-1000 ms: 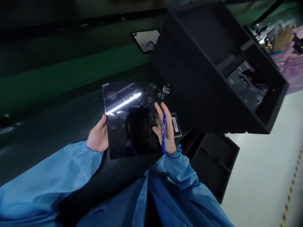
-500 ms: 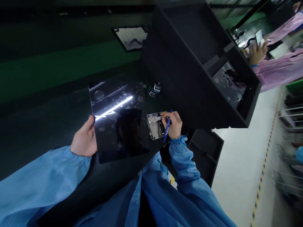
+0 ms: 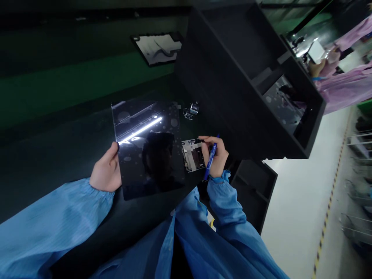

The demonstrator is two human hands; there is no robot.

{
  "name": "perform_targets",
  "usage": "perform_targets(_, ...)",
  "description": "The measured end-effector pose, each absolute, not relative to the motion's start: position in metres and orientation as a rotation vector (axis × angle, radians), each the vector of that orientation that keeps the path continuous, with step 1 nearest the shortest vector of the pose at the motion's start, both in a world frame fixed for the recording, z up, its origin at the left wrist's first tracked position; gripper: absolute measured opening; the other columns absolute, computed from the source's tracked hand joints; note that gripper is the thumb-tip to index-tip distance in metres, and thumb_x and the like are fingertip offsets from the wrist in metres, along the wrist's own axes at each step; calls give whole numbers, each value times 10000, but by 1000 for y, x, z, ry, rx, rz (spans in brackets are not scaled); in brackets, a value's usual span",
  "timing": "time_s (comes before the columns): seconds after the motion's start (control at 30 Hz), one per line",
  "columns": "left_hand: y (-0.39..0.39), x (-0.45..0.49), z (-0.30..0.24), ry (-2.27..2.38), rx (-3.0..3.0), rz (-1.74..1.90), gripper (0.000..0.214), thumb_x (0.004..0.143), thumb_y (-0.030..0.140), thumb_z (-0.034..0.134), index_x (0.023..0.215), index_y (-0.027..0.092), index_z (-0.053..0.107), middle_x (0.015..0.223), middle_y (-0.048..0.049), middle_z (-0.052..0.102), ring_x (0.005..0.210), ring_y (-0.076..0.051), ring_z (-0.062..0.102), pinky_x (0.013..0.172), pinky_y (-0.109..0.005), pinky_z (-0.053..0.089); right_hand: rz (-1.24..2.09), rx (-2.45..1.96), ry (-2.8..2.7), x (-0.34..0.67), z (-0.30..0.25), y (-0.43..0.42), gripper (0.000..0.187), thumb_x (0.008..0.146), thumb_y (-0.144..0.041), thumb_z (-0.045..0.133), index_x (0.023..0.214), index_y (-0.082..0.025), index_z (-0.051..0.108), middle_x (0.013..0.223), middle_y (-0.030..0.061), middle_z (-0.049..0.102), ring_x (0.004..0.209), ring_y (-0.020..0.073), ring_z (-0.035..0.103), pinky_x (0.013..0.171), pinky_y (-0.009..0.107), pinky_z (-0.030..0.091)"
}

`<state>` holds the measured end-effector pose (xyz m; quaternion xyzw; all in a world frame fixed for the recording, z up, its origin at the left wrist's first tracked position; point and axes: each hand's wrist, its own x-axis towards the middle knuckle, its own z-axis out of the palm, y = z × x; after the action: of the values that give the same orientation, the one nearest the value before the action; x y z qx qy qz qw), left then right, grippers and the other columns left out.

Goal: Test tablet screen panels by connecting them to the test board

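Observation:
A glossy black glass panel [image 3: 148,151] lies over the dark bench, reflecting a strip light. My left hand [image 3: 106,172] grips its left edge, thumb on top. My right hand [image 3: 214,155] is closed round a blue pen [image 3: 210,162] and its fingertips pinch the top edge of a small metal-and-black part [image 3: 192,155] lying just right of the panel.
A big black foam tray [image 3: 247,77] stands tilted at the right, with a glass piece in its lower slot. Another black tray [image 3: 254,190] sits below it. A small chrome tally counter [image 3: 191,110] and a white-faced panel [image 3: 158,46] lie further back. A person in pink works at far right.
My right hand left the panel's right edge and moved to the small part beside it, pen still in it. The view swung right. The left hand kept its hold.

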<state>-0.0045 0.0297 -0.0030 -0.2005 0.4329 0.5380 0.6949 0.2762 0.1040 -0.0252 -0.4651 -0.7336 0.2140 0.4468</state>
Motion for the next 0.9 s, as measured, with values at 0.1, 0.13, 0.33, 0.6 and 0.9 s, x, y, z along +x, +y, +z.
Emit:
perform_targets(0.1,30,-3,-1,984,-430,1182,571,1040,449,250,1297,105,627,934,-106,779,1130,-280,679,1071,-440,478,955,-998,-1815,253,-12,88,533,922,-357,643,1406,-280,432,1504,84,500,1338,272,533,1099,483,475)
perform_targets(0.13,30,-2,-1,986,-430,1185,560,1040,447,261,1276,108,639,924,-99,780,1129,-279,679,1075,-442,474,1055,-940,-1842,247,-9,84,675,901,-382,672,1483,-290,342,1589,74,386,1438,284,422,1173,506,402)
perform_targets(0.33,29,-1,1,976,-421,1218,468,1038,425,329,1107,155,705,860,-25,782,1122,-265,680,1105,-441,449,1233,-873,-1847,229,-10,78,730,979,-348,524,1582,-316,115,1658,9,236,1537,244,220,1283,532,204)
perform_targets(0.6,29,0,0,1063,-331,1192,464,1040,398,318,1007,162,717,832,-32,767,1128,-249,673,1098,-403,461,974,-1099,-1851,216,-15,70,863,865,-304,717,1563,-310,211,1626,44,313,1515,276,282,1279,524,225)
perform_targets(0.9,23,-4,-17,922,-264,1241,446,1012,383,372,902,158,741,746,-58,744,1042,-254,709,1019,-366,521,986,-1031,-1797,217,-13,68,732,907,-335,670,1528,-294,285,1597,73,368,1490,275,339,1254,514,278)
